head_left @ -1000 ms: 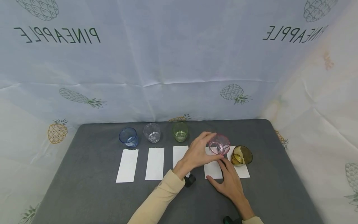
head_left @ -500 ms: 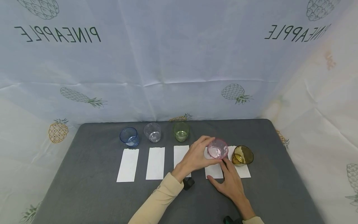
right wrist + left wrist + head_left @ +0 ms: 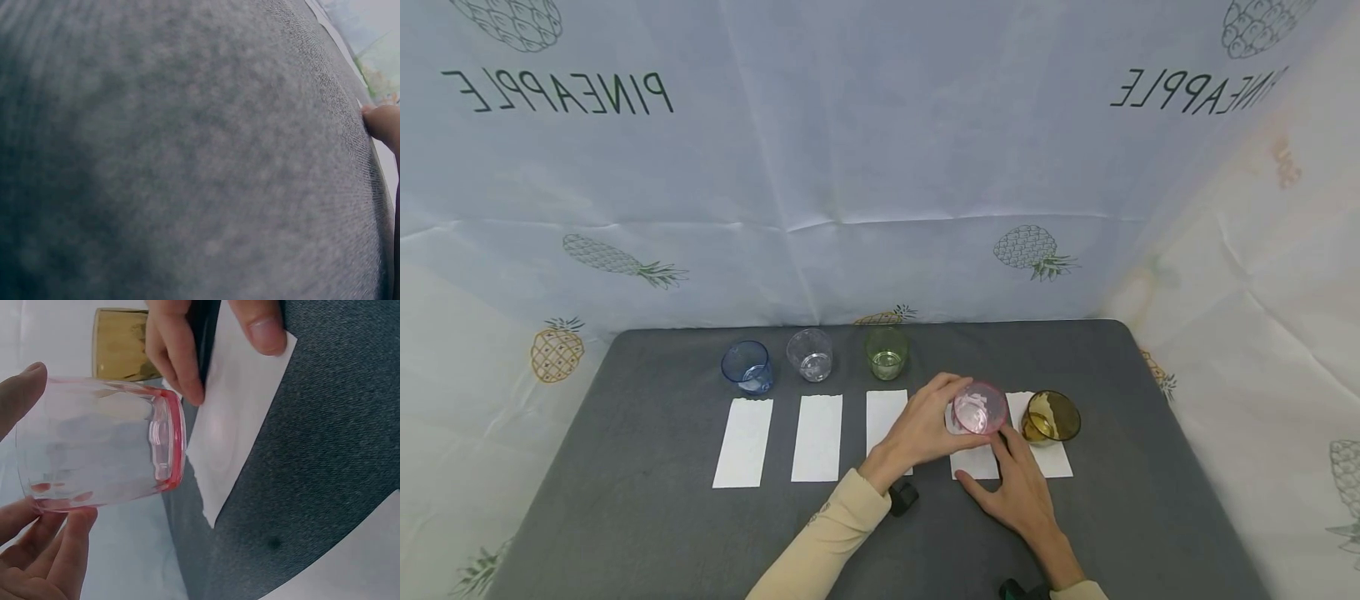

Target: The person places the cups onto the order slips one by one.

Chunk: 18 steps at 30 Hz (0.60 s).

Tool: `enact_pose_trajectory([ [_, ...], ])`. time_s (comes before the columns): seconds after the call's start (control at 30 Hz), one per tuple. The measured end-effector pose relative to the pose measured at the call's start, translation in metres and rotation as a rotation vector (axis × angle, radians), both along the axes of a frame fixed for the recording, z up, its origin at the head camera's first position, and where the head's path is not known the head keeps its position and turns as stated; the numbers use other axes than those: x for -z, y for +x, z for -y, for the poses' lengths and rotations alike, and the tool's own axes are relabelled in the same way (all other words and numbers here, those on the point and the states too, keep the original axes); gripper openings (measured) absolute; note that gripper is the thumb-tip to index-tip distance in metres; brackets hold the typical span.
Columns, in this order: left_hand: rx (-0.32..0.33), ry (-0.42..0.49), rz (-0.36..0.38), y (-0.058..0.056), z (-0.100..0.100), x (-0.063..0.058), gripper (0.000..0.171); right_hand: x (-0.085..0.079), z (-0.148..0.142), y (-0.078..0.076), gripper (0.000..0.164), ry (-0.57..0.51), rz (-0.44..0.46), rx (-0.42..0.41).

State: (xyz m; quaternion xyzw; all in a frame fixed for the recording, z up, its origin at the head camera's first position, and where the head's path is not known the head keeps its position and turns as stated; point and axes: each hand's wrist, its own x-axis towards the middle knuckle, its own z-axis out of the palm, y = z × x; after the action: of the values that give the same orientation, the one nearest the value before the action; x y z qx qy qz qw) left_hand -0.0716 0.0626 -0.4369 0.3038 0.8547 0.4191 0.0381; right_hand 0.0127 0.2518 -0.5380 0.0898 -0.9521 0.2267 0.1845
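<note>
My left hand [image 3: 922, 425] grips a clear pink glass [image 3: 981, 408] near its rim, thumb on one side and fingers on the other. In the left wrist view the glass [image 3: 100, 444] hangs above the table, its thick red-tinted base towards a white paper strip [image 3: 228, 419]. On that same strip, fourth from the left in the head view, rests my right hand [image 3: 1018, 492], its thumb and fingers spread and flat. Just right of the pink glass stands an amber glass [image 3: 1051, 417] on the fifth strip [image 3: 1054, 461]. The right wrist view shows mostly blurred tablecloth and a thumb [image 3: 384, 125].
Along the back of the grey table [image 3: 647, 500] stand a blue glass [image 3: 748, 368], a clear glass [image 3: 810, 357] and a green glass [image 3: 886, 353]. White paper strips lie in front of them, one [image 3: 742, 443] before the blue glass. A pineapple-print curtain [image 3: 880, 167] hangs behind.
My left hand has brought the pink glass nearer to me and slightly left, over the fourth strip. The right hand has stayed in place on the paper.
</note>
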Motion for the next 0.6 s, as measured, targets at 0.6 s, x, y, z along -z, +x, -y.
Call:
enact_pose_trajectory([
  [0.6, 0.000, -0.006, 0.033, 0.0025, 0.0006, 0.0093, 0.079, 0.0011, 0.0002, -0.0001, 0.082, 0.015, -0.019, -0.004],
])
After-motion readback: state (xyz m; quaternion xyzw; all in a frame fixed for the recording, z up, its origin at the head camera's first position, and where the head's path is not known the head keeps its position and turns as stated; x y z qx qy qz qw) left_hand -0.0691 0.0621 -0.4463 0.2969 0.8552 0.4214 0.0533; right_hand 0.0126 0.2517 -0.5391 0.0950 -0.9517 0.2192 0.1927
